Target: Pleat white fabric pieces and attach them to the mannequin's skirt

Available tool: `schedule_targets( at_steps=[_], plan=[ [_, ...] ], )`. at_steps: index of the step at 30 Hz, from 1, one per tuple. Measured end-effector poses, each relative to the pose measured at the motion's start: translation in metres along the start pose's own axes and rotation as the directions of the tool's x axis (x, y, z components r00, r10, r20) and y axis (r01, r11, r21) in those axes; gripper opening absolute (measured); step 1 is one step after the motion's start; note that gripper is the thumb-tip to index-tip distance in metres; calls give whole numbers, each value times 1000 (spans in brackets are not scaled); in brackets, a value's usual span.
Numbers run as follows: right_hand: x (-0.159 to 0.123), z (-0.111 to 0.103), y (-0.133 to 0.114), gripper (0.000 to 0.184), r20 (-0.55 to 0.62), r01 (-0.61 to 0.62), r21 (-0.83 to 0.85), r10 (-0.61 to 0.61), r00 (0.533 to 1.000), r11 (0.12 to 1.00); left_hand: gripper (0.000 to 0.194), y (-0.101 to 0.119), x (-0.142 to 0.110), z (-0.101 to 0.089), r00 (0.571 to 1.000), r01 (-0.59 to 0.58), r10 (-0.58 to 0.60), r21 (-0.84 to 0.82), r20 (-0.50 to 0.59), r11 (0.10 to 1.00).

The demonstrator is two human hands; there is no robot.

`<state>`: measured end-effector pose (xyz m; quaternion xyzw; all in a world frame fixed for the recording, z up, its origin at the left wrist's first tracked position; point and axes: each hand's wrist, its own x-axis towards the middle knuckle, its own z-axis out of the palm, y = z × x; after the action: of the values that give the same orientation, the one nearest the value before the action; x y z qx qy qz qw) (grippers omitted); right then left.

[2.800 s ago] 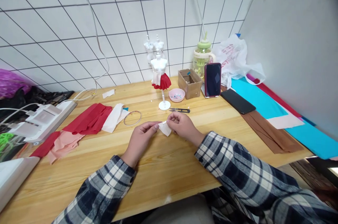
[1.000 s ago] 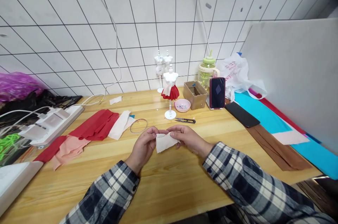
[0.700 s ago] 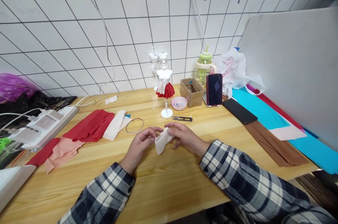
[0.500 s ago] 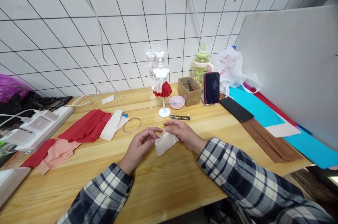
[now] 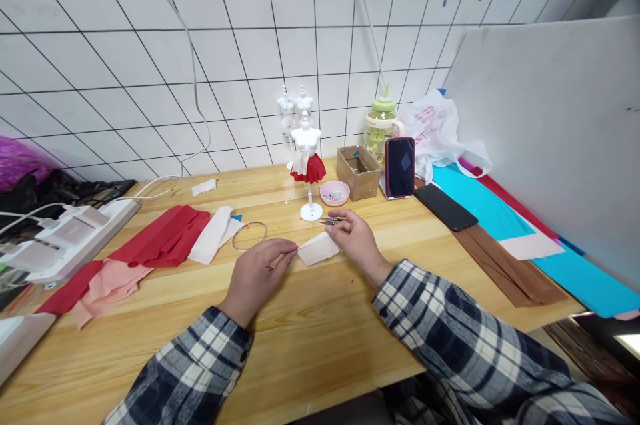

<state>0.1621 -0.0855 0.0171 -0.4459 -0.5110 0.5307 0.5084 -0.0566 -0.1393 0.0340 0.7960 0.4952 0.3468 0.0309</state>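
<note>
A small white cloth piece [image 5: 318, 249] lies stretched between my hands on the wooden table [image 5: 310, 338]. My left hand [image 5: 255, 271] pinches its left corner. My right hand [image 5: 354, 241] is curled over its right end, thumb on the cloth. The fingertips of that hand reach the small snips [image 5: 331, 219] just behind. A white doll mannequin in a red skirt [image 5: 306, 158] stands on its stand beyond the snips.
Red, pink and white fabric pieces [image 5: 160, 238] and a metal ring [image 5: 250, 235] lie at left. A pink bowl [image 5: 334, 193], cardboard box [image 5: 359, 173], upright phone [image 5: 400, 167], bottle [image 5: 381, 125] and flat phone [image 5: 445, 206] stand behind. Coloured sheets [image 5: 520, 231] cover the right. A power strip [image 5: 70, 238] sits far left.
Both hands lowered the cloth from the air toward the table and pulled it out flat. My right hand shifted back toward the snips, which it now partly covers.
</note>
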Motion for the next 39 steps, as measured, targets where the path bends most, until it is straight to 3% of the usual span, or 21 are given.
schedule_targets(
  at_steps=[4, 8, 10, 12, 18, 26, 33, 39],
  plan=[
    [-1, -2, -5, 43, -30, 63, -28, -64, 997, 998, 19, -1, 2, -8, 998, -60, 61, -53, 8, 997],
    [-5, -1, -8, 43, 60, 87, 14, -88, 994, 996, 33, 0, 1, -8, 985, 166, -172, -309, 9, 936],
    [-10, 2, -9, 43, 147, 89, 28, -92, 985, 996, 42, 0, 1, -4, 960, 274, -265, -497, 91, 823],
    [-15, 6, -9, 41, 235, 83, 9, -83, 969, 997, 48, 3, 0, -1, 945, 328, -260, -581, 200, 745],
    [-22, 12, -8, 38, 288, 90, -55, -71, 955, 994, 42, 13, 4, 1, 924, 360, -216, -526, 316, 771],
    [-19, 11, -8, 35, 232, 64, 24, -68, 970, 998, 30, 11, 7, 3, 924, 356, -243, -438, 294, 826],
    [-19, 11, -9, 35, 220, 63, 17, -66, 973, 998, 33, 17, 7, 1, 906, 397, -273, -426, 323, 813],
    [-18, 11, -8, 34, 217, 87, -23, -80, 973, 996, 33, 12, 7, 1, 928, 348, -269, -343, 257, 872]
  ],
)
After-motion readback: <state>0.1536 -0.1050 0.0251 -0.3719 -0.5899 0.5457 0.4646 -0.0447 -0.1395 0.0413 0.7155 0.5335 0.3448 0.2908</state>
